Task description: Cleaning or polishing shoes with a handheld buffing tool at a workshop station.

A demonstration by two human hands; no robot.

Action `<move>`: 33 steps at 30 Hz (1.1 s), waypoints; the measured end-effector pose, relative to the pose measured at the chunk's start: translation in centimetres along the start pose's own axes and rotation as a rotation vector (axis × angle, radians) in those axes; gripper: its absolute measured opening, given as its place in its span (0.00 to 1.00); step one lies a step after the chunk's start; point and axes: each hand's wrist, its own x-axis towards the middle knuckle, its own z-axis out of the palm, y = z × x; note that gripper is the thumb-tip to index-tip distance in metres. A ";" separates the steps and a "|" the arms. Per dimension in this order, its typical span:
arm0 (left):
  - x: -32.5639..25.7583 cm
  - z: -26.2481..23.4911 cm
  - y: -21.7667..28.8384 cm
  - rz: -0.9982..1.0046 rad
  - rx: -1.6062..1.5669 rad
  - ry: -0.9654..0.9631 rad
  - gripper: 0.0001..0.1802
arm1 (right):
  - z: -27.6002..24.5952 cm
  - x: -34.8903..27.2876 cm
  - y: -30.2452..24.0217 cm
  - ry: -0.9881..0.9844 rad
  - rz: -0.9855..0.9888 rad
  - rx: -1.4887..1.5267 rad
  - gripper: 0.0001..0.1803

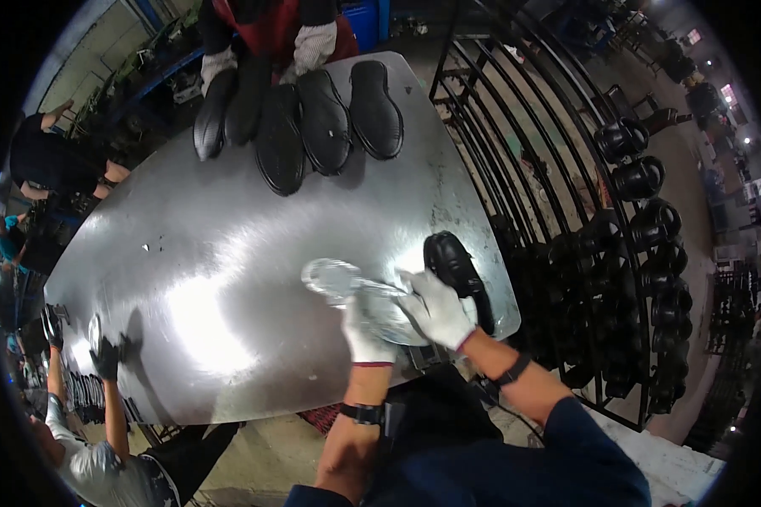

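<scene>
My left hand (365, 332) and my right hand (435, 308), both in white gloves, grip a crumpled clear plastic bag (338, 279) over the near right part of a shiny metal table (211, 253). The bag's loose end trails left of my hands. A black shoe (455, 266) lies on the table just right of my right hand, close to the edge.
Several black shoe soles (300, 118) lie in a row at the table's far end, where another person's white-gloved hands (313, 46) touch them. A dark metal rack (643, 228) of black shoes stands to the right. A person in black gloves (106, 359) works at the near left edge.
</scene>
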 end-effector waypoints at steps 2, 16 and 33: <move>1.4 1.3 6.9 0.184 0.143 0.266 0.32 | -0.8 6.0 1.1 0.304 0.141 0.086 0.41; 4.8 0.5 8.6 0.481 1.342 0.016 0.29 | -6.0 24.5 3.2 0.211 0.288 1.051 0.22; 13.2 -8.7 -0.9 0.233 1.856 -0.093 0.27 | -0.8 -3.5 -7.0 0.138 0.069 -0.074 0.43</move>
